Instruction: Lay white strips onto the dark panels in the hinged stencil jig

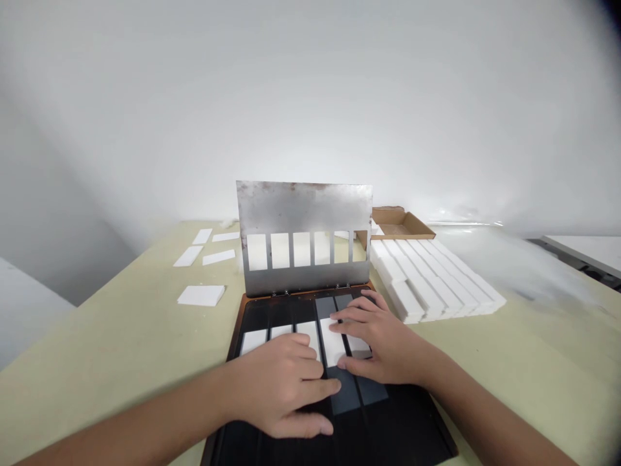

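A black board with an orange-brown rim [412, 427] lies in front of me, with a hinged metal plate [303, 207] standing upright at its far edge. Several white cards [255, 341] rest in a row on the board, some over dark grey strips [345, 393]. My right hand [376, 336] spreads over the right end of the row, fingertips and thumb touching the edges of a white card [334, 349] lying flat. Above the board's middle, my left hand [286, 385] has its index finger and thumb apart and the other fingers curled, holding nothing visible; it partly hides the cards below.
Loose white cards [189, 256] and a small stack of cards [201, 296] lie at the left of the pale green table [121, 349]. Long rows of stacked white cards [436, 278] stand on the right. Behind them is a cardboard tray [417, 226], beside clear plastic film [524, 272].
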Demonstrator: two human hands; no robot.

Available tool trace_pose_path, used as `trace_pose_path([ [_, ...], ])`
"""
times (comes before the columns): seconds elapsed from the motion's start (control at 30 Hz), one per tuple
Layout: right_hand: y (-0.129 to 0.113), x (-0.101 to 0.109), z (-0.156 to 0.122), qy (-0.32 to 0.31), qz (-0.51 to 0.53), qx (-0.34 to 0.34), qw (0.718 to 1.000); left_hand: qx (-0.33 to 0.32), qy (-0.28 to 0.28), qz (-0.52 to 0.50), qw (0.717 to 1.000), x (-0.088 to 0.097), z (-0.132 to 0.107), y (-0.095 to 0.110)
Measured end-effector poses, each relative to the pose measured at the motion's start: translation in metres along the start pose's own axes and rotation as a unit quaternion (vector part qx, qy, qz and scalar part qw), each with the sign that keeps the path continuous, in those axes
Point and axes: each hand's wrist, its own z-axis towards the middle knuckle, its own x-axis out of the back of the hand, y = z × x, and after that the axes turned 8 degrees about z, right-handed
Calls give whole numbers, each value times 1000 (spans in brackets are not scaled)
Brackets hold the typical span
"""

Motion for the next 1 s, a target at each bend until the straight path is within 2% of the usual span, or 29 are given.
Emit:
trace_pose_path([
  [0.6,-1,-2,-1,3,4,0,1000,0,-1,6,1000,-2,-1,-1],
  [1.0,2,3,-4,-25,45,9,999,39,40,48,997,3,2,2],
])
